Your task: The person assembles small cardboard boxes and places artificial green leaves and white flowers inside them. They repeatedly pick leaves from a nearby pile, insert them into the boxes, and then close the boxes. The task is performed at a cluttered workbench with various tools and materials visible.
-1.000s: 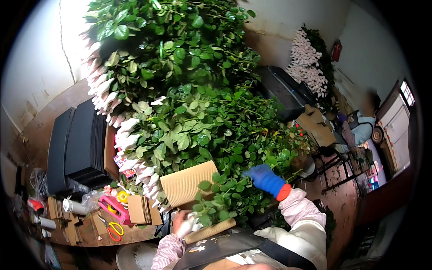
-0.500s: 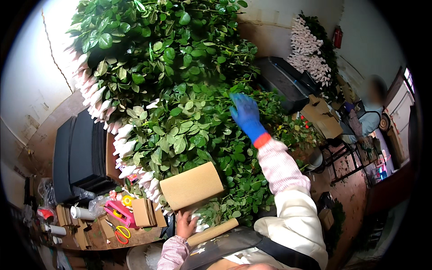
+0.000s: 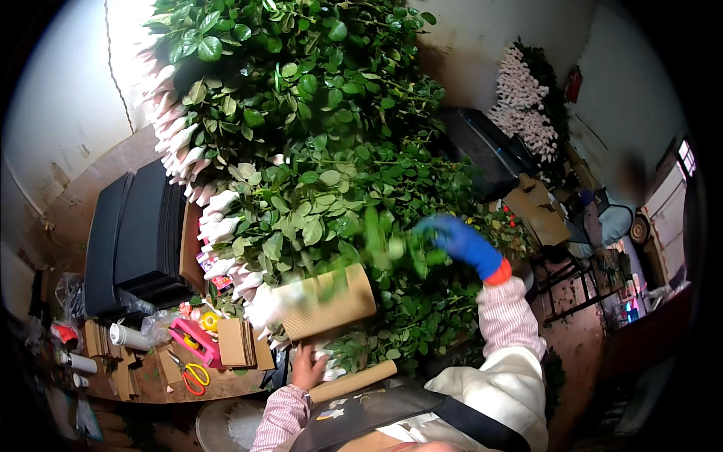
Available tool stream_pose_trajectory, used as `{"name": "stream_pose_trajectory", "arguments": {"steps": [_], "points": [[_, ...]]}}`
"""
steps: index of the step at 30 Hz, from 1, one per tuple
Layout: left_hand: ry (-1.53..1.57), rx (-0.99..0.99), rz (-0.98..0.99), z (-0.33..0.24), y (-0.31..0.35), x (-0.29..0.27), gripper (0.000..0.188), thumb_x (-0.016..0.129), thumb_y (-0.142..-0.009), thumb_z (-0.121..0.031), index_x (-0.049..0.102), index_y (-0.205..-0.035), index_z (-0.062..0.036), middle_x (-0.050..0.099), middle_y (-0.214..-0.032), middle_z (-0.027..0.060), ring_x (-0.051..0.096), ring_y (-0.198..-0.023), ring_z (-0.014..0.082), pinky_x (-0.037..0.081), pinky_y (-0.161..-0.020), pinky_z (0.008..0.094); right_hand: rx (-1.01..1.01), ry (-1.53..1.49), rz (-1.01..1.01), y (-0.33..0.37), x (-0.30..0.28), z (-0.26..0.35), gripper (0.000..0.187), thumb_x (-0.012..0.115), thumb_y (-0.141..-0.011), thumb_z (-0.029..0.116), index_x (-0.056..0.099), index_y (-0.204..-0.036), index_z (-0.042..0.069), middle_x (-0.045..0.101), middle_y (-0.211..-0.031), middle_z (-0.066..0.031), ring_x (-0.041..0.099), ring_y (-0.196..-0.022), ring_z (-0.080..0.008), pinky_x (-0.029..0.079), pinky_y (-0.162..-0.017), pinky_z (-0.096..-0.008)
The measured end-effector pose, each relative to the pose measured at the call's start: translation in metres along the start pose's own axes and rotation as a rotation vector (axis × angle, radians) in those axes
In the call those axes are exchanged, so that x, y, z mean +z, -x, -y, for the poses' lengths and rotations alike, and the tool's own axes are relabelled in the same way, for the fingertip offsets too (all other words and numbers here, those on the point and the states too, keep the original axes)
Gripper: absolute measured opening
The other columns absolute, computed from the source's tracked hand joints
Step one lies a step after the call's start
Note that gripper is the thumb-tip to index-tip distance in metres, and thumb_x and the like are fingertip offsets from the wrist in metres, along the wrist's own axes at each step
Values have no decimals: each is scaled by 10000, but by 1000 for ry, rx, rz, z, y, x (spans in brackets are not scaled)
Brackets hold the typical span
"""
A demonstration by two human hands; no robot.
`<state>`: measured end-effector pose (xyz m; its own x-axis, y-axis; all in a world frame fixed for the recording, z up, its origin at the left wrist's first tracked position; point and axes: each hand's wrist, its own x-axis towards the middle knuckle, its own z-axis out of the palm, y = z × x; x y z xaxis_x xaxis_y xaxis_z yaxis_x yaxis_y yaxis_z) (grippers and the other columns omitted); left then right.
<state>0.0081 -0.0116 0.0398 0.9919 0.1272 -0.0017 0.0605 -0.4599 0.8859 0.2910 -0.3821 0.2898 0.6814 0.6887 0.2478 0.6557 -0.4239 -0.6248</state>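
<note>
Now our right hand (image 3: 456,239), in a blue glove with an orange cuff, seems closed around a motion-blurred, leafy green stem (image 3: 385,242) that passes over a tan corrugated cardboard sheet (image 3: 340,312). Our bare left hand (image 3: 307,367) sits low at the sheet's near edge, fingers slightly apart beside white-sleeved flower heads (image 3: 334,369); we cannot tell whether it grips any. A narrow tan cardboard roll (image 3: 354,381) lies just nearer to us. Farther out spreads a deep heap of glossy green foliage (image 3: 324,181), and yellow-and-orange-handled scissors (image 3: 183,368) lie on the brown tabletop (image 3: 233,388) to the left. Swung too low, the stem could snag its leaves on the sheet's rim and tear them; too firm a left-hand press might bruise the flower heads.
</note>
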Motion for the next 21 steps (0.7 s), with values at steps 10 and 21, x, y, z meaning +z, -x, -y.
{"name": "stream_pose_trajectory", "arguments": {"steps": [10, 21], "points": [[-190, 124, 45, 27, -6, 4, 501, 770, -858, -152, 564, -1282, 17, 536, -1223, 259, 609, -1061, 421, 509, -902, 449, 477, 826, 311, 88, 142, 12, 234, 668, -828, 199, 708, -1058, 183, 697, -894, -137, 689, -836, -330, 540, -723, -485], [145, 23, 70, 48, -7, 14, 714, 745, -898, -110, 359, -1469, 76, 482, -1394, 252, 563, -1191, 326, 478, -993, 404, 233, 666, 425, 20, 340, 53, 100, 659, -841, 208, 732, -839, 140, 747, -850, -89, 730, -764, -303, 528, -553, -482]]}}
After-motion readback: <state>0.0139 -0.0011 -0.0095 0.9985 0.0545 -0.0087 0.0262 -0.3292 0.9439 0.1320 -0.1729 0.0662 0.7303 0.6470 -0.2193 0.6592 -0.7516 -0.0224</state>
